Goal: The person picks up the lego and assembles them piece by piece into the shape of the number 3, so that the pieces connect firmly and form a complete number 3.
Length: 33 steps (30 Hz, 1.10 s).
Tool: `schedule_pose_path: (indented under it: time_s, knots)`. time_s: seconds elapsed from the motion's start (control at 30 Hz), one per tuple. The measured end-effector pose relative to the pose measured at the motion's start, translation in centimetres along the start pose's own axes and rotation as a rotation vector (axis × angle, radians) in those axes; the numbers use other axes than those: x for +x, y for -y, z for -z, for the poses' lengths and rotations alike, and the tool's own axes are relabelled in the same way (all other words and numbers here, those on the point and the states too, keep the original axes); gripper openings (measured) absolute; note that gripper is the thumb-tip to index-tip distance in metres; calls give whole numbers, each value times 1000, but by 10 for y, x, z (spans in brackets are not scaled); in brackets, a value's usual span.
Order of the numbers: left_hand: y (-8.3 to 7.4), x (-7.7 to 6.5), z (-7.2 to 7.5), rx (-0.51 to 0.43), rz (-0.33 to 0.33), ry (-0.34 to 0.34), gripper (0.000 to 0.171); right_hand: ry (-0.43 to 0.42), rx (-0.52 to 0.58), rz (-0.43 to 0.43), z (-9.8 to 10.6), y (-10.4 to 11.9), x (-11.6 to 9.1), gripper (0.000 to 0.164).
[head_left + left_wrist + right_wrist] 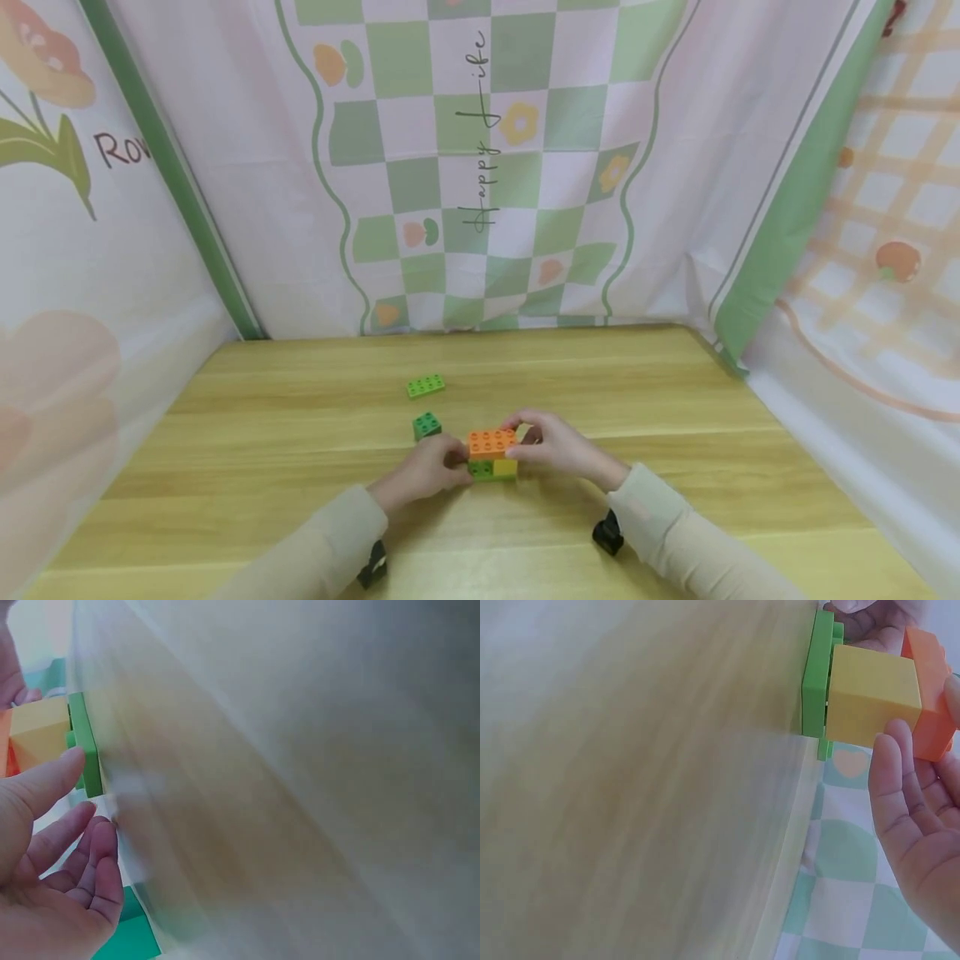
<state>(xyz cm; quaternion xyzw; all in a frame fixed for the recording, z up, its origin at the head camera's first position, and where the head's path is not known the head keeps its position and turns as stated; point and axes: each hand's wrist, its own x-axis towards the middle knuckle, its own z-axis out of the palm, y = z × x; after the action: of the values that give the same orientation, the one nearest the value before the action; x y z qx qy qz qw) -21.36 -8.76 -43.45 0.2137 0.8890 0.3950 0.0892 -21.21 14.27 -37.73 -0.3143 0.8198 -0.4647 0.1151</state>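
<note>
A small stack of toy building bricks stands on the table near its middle. At its bottom lies a flat light green brick [88, 746], with a yellow block [873, 694] on its right part. An orange eight-stud brick [487, 444] sits at the top, slightly tilted against the yellow block in the right wrist view. My right hand [553, 448] holds the orange brick's right end between thumb and fingers. With thumb and fingertips, my left hand [431, 469] pinches the left end of the light green brick, where bare studs show under the orange overhang.
A dark green four-stud block [427, 425] stands just beyond my left hand. Farther back lies another flat light green brick [425, 385]. The wooden table [300, 400] meets patterned curtains [480, 283] at its back and sides.
</note>
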Motion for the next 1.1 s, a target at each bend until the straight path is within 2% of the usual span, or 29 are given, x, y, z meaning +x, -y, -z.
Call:
schedule_pose_path:
  time_s: [0.3,0.47,0.57,0.7,0.97,1.1]
  knots:
    - [1,-6,8,-18,-11,-11,35,-7,-13,3,-1,-5,1,26]
    - [-1,-8,14,-37,-16,-8,33,-15,-42,-28,-4,-19,4,27]
    - [-4,-9,18,-30,-28,-23,32,-13,-31,-23,-3,-16,3,27]
    - [-5,-9,23,-5,-41,-64,31,-9,-4,-9,-2,-10,2,27]
    - [-1,-11,28,-6,-90,-164,33,-15,-3,-18,-3,-32,7,32]
    - [0,-11,31,-16,-93,-239,35,-10,0,-7,-2,-15,3,30]
